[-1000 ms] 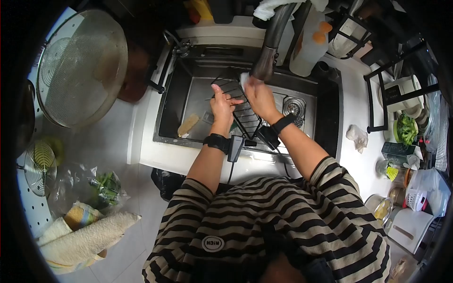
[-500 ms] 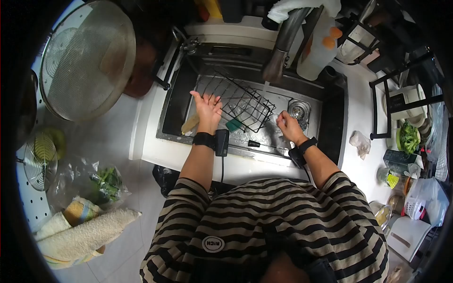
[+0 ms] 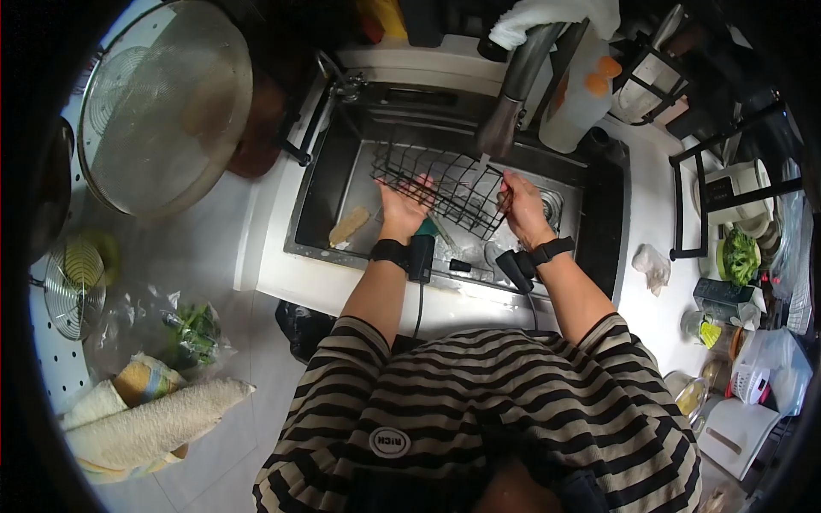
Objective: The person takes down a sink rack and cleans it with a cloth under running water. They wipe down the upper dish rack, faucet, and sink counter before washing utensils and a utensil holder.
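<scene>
A black wire basket is held tilted over the sink, beneath the faucet head. My left hand supports its left part from below, with the fingers partly behind the wires. At the basket's right end, my right hand is closed on the wire frame. A tan sponge-like piece lies on the sink floor left of my left hand. Something green shows under the basket, partly covered by it. Near the sink's front edge sits a small black piece.
Dark walls of the steel sink surround my hands. A large mesh strainer hangs at the upper left. Behind the sink stands a whitish bottle. On the right counter are a crumpled plastic bag and a black rack.
My right hand has moved up and taken hold of the basket's right end. My left hand has shifted right under the basket, which is now lifted and turned.
</scene>
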A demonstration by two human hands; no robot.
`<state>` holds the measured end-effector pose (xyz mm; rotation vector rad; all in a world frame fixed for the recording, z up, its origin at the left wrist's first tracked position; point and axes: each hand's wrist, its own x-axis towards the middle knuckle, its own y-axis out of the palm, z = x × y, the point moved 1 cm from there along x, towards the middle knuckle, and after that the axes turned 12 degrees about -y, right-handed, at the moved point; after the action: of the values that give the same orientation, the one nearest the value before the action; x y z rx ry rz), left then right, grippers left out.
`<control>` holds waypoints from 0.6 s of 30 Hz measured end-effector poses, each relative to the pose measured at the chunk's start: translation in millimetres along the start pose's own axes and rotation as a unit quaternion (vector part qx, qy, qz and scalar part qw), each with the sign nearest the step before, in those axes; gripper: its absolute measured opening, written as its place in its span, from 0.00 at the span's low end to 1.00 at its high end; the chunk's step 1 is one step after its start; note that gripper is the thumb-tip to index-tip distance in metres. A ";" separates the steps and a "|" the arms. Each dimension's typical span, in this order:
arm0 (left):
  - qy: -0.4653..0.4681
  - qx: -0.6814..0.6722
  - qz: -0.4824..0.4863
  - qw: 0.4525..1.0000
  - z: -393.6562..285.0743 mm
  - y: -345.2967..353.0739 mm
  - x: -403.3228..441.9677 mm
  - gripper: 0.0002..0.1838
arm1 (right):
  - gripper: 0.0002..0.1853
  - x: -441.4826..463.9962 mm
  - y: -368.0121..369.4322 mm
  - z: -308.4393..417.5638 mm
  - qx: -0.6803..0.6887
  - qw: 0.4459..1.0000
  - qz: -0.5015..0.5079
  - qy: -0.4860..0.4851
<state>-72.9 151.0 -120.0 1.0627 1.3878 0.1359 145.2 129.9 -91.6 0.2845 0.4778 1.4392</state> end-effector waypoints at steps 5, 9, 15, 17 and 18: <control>0.020 0.023 0.032 0.999 3.1 -1.4 0.2 0.47 | 0.16 11.1 12.0 20.1 -0.090 0.993 0.014 -0.073; -0.002 0.237 -0.075 0.969 -24.6 -30.0 22.4 0.43 | 0.17 11.7 7.3 30.3 -0.180 0.975 0.020 -0.129; 0.057 0.809 -0.330 0.483 -105.7 -97.2 59.2 0.32 | 0.18 -8.5 -8.5 40.1 -0.209 0.970 -0.003 -0.123; -0.031 0.910 -0.273 0.312 -122.9 -128.6 75.1 0.26 | 0.18 -17.0 -19.3 42.7 -0.242 0.964 -0.014 -0.109; -0.085 0.923 -0.274 0.258 -124.1 -125.7 71.6 0.24 | 0.18 -21.6 -21.5 46.2 -0.193 0.978 -0.007 -0.083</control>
<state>-220.0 191.7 -234.1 1.9799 1.0300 -2.7449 184.8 110.3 -58.1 0.0872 0.0599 1.4464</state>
